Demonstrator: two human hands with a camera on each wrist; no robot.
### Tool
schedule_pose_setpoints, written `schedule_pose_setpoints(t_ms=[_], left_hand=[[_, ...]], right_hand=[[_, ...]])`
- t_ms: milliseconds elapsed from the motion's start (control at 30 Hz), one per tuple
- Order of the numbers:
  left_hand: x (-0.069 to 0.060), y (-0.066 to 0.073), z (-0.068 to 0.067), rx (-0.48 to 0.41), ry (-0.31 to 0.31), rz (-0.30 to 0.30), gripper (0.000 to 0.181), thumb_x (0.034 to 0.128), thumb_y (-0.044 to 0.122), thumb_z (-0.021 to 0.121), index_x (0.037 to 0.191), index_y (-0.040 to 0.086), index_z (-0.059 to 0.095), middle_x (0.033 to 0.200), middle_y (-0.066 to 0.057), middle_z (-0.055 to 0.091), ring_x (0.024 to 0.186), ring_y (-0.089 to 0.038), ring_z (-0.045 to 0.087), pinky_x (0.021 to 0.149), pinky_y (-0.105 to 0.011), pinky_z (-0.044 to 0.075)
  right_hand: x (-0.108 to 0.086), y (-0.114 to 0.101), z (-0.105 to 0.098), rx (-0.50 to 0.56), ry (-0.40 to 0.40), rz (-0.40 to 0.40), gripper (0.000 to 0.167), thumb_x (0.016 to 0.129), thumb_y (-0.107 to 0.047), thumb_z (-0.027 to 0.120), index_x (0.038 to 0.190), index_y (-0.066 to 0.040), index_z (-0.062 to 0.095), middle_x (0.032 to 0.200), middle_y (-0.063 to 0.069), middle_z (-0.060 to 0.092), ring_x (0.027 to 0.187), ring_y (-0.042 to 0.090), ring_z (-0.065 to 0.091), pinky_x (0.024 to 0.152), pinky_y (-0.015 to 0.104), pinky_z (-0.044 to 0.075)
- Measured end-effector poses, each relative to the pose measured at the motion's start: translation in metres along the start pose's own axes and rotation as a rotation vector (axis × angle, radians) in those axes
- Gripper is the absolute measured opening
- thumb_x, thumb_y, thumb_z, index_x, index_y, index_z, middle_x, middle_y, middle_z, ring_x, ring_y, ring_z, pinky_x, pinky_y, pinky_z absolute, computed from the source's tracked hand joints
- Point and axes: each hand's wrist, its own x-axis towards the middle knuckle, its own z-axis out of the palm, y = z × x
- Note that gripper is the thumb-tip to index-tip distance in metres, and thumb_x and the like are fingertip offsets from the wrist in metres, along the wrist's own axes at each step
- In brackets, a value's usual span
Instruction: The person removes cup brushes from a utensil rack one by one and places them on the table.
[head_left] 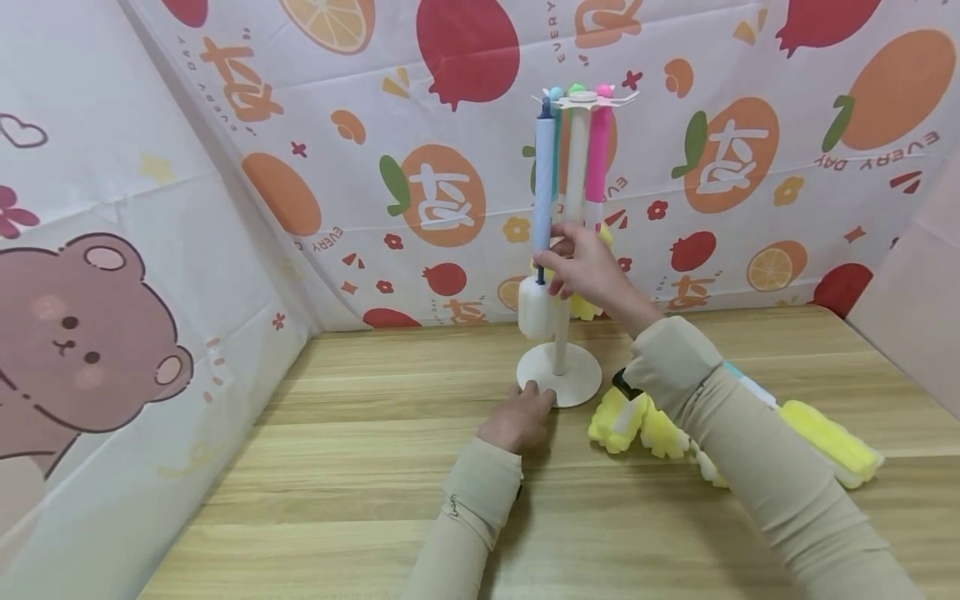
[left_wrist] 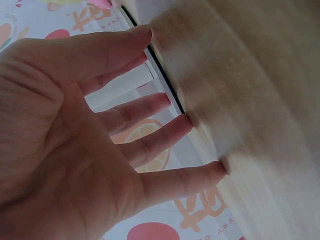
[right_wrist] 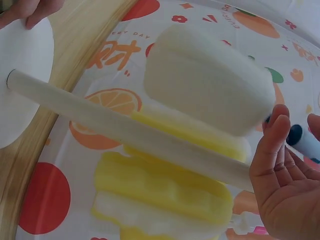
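Right grip (head_left: pixel 588 265) pinches the blue-handled brush (head_left: pixel 543 183), its white head (head_left: pixel 535 310) just below.

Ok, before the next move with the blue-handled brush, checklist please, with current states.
1. Stand base flat on the table: ok.
2. Left hand at the base's near edge: ok.
3. Blue-handled brush hooked on the top rack: cannot tell; its top meets the rack, hook detail too small.
4. Right hand clear of that brush: not ok, fingers at the handle's lower end.
5. Yellow sponges off the table: not ok, some lie right of the stand.
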Motion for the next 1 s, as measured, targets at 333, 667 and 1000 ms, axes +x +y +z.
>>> schedule_pose_setpoints(t_ms=[333,667,1000], left_hand=[[0.0004,0.0011,0.0002,-0.001,-0.001,-0.003,0.025,0.0969,0.003,0.060,0.120,0.011,0.060,0.115,-0.013,0.051,0.105,-0.032,0.047,0.077,-0.045,0.052],[0.0003,0.0010,-0.0006,-0.011,-0.001,-0.004,0.022,0.0967,0.002,0.060,0.117,0.010,0.060,0.112,-0.013,0.050,0.103,-0.032,0.047,0.075,-0.045,0.052],[-0.0005,0.0005,-0.0008,-0.021,-0.004,-0.008,0.024,0.0968,0.002,0.060,0.119,0.010,0.060,0.113,-0.012,0.051,0.102,-0.030,0.046,0.075,-0.043,0.051]], right_hand=[[0.0018,-0.0008,0.0034,-0.029,0.045,-0.019,0.033,0.103,-0.020,0.062,0.125,0.004,0.057,0.105,0.018,0.067,0.063,0.023,0.060,0.059,0.026,0.053],[0.0028,-0.0019,0.0015,-0.135,0.075,-0.099,0.026,0.103,-0.012,0.060,0.115,0.011,0.060,0.094,0.021,0.065,0.064,0.018,0.061,0.066,0.024,0.056],[-0.0005,-0.0004,0.0017,-0.177,0.097,-0.129,0.023,0.103,-0.011,0.060,0.109,0.010,0.061,0.089,0.021,0.066,0.063,0.018,0.058,0.060,0.019,0.051]])
